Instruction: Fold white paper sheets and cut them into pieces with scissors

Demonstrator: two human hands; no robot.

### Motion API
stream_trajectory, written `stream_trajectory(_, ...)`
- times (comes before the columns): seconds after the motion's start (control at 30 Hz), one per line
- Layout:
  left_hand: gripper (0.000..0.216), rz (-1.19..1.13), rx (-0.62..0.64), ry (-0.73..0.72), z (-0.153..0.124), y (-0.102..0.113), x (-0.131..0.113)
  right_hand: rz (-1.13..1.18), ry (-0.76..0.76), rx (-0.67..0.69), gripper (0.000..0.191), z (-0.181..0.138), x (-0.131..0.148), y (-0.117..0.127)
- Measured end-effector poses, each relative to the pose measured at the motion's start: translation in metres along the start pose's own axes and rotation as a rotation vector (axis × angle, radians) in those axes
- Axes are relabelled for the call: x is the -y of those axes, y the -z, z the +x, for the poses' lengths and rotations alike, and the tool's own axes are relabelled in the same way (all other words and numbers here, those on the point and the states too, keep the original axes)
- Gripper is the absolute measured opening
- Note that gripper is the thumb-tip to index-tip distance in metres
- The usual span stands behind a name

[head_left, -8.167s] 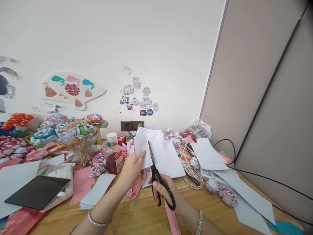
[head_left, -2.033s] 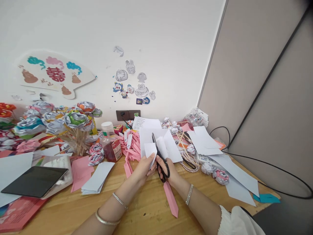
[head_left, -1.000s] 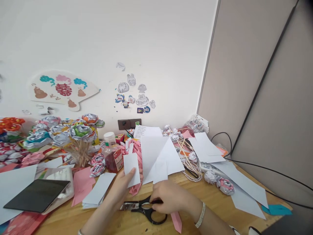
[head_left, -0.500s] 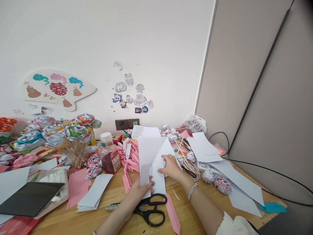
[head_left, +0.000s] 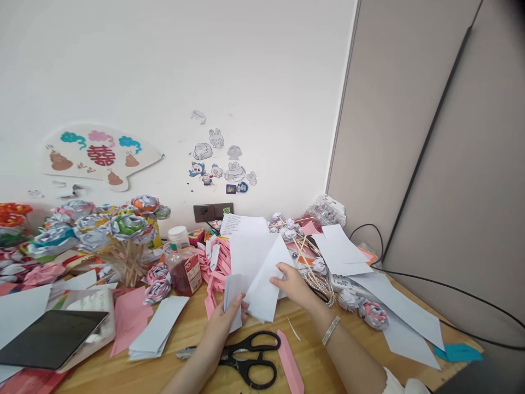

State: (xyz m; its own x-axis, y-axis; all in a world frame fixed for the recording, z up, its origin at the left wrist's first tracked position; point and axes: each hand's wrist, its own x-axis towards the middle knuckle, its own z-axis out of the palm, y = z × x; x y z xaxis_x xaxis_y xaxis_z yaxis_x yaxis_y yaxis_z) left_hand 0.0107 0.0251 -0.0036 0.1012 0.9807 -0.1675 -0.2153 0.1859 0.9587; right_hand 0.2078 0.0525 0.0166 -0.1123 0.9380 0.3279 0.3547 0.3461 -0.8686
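Observation:
My left hand (head_left: 225, 324) pinches a small folded strip of white paper (head_left: 232, 291) and holds it upright above the table. My right hand (head_left: 292, 285) grips the lower edge of a larger white sheet (head_left: 258, 262) that stands tilted just behind the strip. Black-handled scissors (head_left: 246, 357) lie flat on the wooden table (head_left: 197, 334) right in front of my hands, touched by neither. A pink paper strip (head_left: 290, 361) lies beside the scissors' handles.
A pile of pink paper strips (head_left: 217, 262) and a red-liquid bottle (head_left: 180, 265) sit behind my left hand. Paper roses on sticks (head_left: 123, 230) stand at the left, a dark tablet (head_left: 49, 339) at the front left. White sheets (head_left: 389, 306), beads and a black cable (head_left: 451, 295) lie to the right.
I was cutting the white paper with the scissors; about a second ago my right hand laid them on the table. It now holds the large sheet, while my left lifted the small strip.

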Motion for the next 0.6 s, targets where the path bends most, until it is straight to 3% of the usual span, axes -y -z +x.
stream_trajectory(0.1, 0.051, -0.049, 0.025, 0.032, -0.005, 0.001, -0.007, 0.143, 0.026, -0.07, 0.023, 0.0, 0.009, 0.007)
stream_trajectory(0.23, 0.044, -0.265, 0.25, 0.272, -0.027, -0.006, -0.021, 0.41, 0.01, 0.118, 0.028, -0.01, 0.023, -0.004)
stream_trajectory(0.33, 0.054, -0.279, 0.327, 0.375, -0.039, -0.011, -0.025, 0.333, 0.004, 0.212, 0.018, -0.02, 0.028, -0.023)
stream_trajectory(0.43, 0.049, -0.209, 0.359, 0.374, -0.043, -0.012, -0.022, 0.178, 0.064, 0.099, 0.009, -0.025, 0.031, -0.038)
stream_trajectory(0.53, 0.036, -0.184, 0.414, 0.338, -0.044, -0.011, -0.017, 0.087, 0.148, 0.014, 0.022, -0.028, 0.032, -0.043)
stream_trajectory(0.6, 0.03, -0.2, 0.505, 0.327, -0.045, -0.009, -0.016, 0.093, 0.134, 0.049, 0.032, -0.03, 0.031, -0.044)
